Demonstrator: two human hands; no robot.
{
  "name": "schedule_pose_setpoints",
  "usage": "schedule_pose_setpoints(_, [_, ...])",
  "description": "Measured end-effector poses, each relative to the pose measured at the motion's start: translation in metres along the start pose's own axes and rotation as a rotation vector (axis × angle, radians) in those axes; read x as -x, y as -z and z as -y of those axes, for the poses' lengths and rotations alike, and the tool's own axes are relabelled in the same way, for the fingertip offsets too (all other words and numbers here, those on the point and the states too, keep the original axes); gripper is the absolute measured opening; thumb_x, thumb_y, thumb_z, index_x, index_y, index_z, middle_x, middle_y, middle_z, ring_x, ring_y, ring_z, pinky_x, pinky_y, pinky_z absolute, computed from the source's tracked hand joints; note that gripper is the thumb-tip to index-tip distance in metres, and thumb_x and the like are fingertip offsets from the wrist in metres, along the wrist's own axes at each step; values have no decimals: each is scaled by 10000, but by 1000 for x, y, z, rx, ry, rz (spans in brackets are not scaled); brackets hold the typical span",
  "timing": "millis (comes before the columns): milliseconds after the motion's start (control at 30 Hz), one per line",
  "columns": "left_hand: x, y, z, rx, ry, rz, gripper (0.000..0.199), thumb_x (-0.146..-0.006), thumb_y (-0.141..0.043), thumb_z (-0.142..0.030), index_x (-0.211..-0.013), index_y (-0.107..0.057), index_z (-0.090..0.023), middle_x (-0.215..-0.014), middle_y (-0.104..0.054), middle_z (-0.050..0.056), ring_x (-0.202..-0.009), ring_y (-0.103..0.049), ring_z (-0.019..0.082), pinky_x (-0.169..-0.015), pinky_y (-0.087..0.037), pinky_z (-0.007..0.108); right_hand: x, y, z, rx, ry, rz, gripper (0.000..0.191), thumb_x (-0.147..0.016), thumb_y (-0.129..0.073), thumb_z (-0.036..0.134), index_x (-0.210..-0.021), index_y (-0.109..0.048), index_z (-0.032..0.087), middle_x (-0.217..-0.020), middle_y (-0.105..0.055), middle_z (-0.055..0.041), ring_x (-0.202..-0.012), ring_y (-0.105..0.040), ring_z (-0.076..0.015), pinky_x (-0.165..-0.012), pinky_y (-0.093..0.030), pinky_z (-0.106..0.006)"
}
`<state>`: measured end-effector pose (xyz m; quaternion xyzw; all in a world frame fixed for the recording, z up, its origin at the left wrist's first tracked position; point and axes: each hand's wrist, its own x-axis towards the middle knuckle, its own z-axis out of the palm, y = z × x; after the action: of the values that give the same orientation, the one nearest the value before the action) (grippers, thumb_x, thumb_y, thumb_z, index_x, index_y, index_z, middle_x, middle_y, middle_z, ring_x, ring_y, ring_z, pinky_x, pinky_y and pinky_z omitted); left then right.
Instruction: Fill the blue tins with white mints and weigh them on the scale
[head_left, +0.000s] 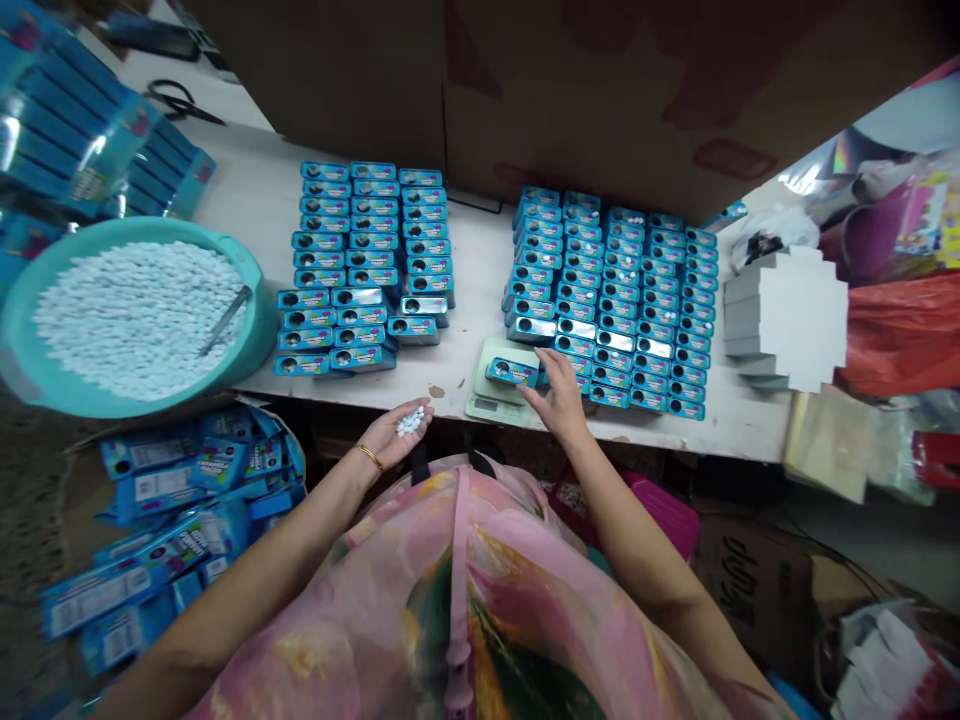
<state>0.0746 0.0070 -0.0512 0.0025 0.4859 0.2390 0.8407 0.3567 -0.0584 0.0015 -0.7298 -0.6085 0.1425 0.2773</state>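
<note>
My left hand (pixel 397 432) is cupped palm up in front of the table edge, holding a small heap of white candies (pixel 411 421). On a pale green scale (pixel 491 405) stands a blue candy box (pixel 511 371) with a dark round opening in its top. The thumb and fingers of my right hand (pixel 559 398) are around this box's right end. Close to that hand, rows of similar blue boxes (pixel 616 325) stand upright, a few with white candies on top. More blue boxes (pixel 367 270) are in rows left of the scale.
A turquoise basin (pixel 259 330) full of white candies, with a metal utensil (pixel 225 320) in it, stands at left. Below lies a carton of blue packs (pixel 180 530). A large cardboard box (pixel 480 100) blocks the back. White folded cartons (pixel 787 315) stand right; scissors (pixel 180 103) lie back left.
</note>
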Motion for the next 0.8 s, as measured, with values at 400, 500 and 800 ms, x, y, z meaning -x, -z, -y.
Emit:
schedule_pose_setpoints(400, [23, 27, -9, 69, -101, -46, 196, -752, -478, -20, -891, -611, -56, -771, -634, 127, -686, -623, 144, -594, -532, 203, -38, -54, 53, 229, 268, 274, 422, -798, -482, 238, -1211, -432, 172, -1080, -525, -90, -964, -434, -235, -817, -423, -339])
schedule_pose_setpoints(500, [24, 27, -14, 67, -119, -48, 202, -750, -481, -19, -898, -611, -66, -768, -635, 121, -666, -621, 136, -579, -529, 199, -62, -95, 83, 243, 345, 311, 408, -806, -467, 212, -1211, -443, 173, -1074, -539, -85, -938, -448, -226, -775, -439, -325])
schedule_pose_setpoints(800, [19, 38, -22, 79, -131, -89, 210, -746, -497, -23, -927, -603, -44, -789, -634, 138, -681, -623, 145, -577, -525, 201, -71, -52, 13, 399, 76, -10, 242, -838, -438, 253, -1016, -585, 179, -1090, -511, -100, -978, -410, -231, -830, -350, -365])
